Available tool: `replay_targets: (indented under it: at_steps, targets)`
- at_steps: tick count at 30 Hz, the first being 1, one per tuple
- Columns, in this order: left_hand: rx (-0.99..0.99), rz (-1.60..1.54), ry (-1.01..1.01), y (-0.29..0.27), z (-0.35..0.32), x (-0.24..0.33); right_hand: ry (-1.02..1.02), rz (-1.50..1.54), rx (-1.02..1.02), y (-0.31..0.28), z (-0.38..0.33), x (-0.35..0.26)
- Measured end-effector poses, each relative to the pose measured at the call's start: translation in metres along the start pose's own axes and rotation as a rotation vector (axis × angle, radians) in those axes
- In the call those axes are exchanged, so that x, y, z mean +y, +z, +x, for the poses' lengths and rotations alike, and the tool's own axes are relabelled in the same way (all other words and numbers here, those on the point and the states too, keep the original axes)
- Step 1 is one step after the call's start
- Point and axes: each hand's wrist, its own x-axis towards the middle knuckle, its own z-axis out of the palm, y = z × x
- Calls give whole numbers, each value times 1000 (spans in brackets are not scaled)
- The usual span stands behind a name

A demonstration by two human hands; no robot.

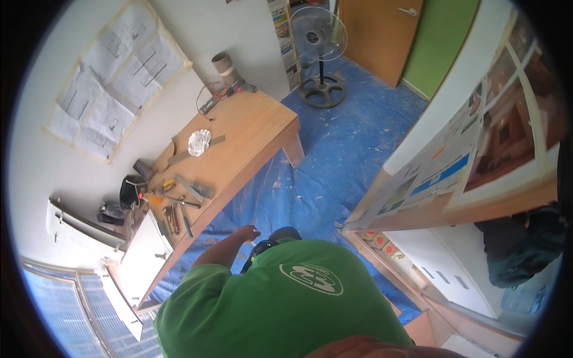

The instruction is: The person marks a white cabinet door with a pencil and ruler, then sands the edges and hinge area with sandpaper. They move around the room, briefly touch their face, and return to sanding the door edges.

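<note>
Where the left forearm reaches past the green shirt [262, 310], the left hand [247, 232] hangs in front of the waist, beyond the near edge of the wooden table [245, 128]. Its fingers look bent, but they are too small to tell whether they are clenched or grasping the thin pale piece [254, 241] just beside them. A dark item [262, 245] lies at the waist, close below that hand; its kind is unclear. The right hand is out of sight, so I cannot tell how its fingers stand. Hand tools [171, 219] lie together at the table's near end, with a hammer [186, 202] just beside them. Farther along sits a crumpled foil dish [199, 142], and a brown tube [224, 65] stands at the far end near some red wires [219, 89]. Drawings [116, 83] are taped to the wall on the left. Blue sheeting [352, 155] covers the floor, and a fan [322, 92] stands on it near the brown door [379, 39]. On the right, printed paper [439, 170] covers a panel, with dark cloth [516, 256] below it.
</note>
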Motion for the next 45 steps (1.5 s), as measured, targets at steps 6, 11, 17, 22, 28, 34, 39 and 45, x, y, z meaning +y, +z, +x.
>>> replay_targets:
  at_steps: [6,11,17,22,28,34,39,45]
  targets:
    - [-194,176,173,34,9,-25,-107,114,82,-41,5,-77]
    - [-185,17,-33,50,35,-70,-157,156,63,-29,12,-138]
    - [-210,-18,-22,-3,102,-71,-120,9,-35,15,25,-190]
    - [-288,12,75,-96,208,-39,-262,-195,-86,34,43,-251]
    - [-34,-228,215,-252,310,31,-137,33,149,-8,44,-372]
    - [22,-498,341,-320,367,120,-236,-14,274,-52,77,-425]
    - [-75,-456,460,-321,391,193,-172,-158,179,-69,145,-444]
    - [-13,-342,255,-365,412,247,-130,-384,-168,-107,234,-482]
